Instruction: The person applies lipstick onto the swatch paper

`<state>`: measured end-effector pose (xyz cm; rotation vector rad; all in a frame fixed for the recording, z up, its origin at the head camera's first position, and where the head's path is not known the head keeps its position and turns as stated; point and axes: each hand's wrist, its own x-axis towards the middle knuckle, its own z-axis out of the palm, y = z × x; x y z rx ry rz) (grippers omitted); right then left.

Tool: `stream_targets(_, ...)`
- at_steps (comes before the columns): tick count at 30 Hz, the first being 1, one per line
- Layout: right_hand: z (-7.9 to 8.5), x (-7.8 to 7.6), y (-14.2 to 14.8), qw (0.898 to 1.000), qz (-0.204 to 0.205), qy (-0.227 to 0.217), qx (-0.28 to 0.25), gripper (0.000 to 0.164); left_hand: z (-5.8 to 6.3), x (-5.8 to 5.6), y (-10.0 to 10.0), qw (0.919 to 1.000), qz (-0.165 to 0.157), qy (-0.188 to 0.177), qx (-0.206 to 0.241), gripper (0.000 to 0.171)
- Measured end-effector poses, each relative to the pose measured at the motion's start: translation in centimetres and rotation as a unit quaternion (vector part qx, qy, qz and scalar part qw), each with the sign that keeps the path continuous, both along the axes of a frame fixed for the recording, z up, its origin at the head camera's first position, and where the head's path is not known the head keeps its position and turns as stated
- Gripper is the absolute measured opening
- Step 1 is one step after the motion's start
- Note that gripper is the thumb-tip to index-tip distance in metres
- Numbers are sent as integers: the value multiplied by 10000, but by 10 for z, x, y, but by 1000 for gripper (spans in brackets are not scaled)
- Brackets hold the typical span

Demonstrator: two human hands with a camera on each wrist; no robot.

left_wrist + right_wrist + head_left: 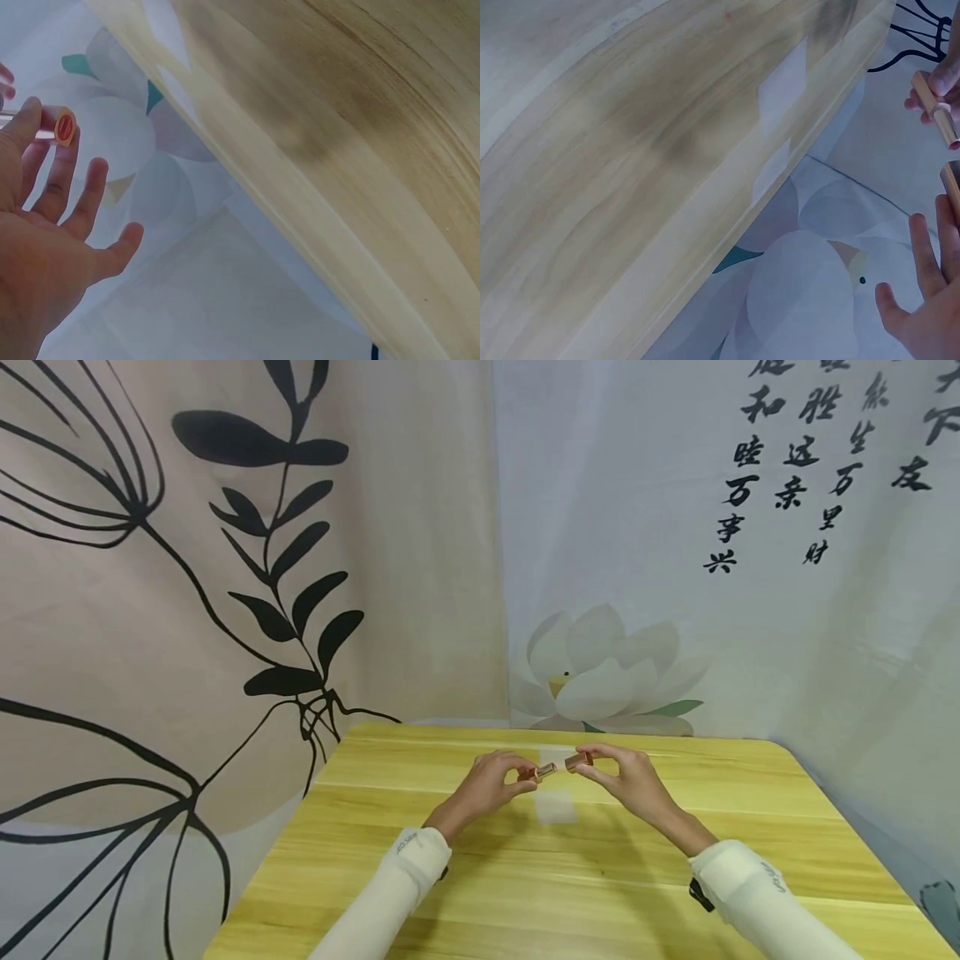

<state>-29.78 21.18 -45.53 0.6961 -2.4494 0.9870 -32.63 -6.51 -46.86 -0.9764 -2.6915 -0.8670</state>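
Note:
Above the far part of the table, my left hand (489, 782) pinches a rose-gold lipstick (547, 771) between thumb and fingers. Its bare inner tube points toward the right hand. The left wrist view shows a red round label on the end of the lipstick base (64, 127), with the other fingers spread. Facing it, my right hand (636, 783) pinches the shiny lipstick cap (576, 762) between thumb and fingers. A small gap separates the cap (950, 178) from the lipstick (932, 101). Whether any colour stick shows inside the tube cannot be made out.
Below the hands lies a yellow wood-grain table (525, 877). Two pale rectangular patches, one of them the nearer patch (556, 807), lie on its surface. Behind the far edge hangs a printed curtain (420, 568) with plants, a lotus and writing.

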Motion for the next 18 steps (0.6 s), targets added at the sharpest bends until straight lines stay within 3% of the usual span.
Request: stream_targets(18,-32,-2,46,9973,-546,44,488,31,0,1,0,10000,-42,-78,16,19)
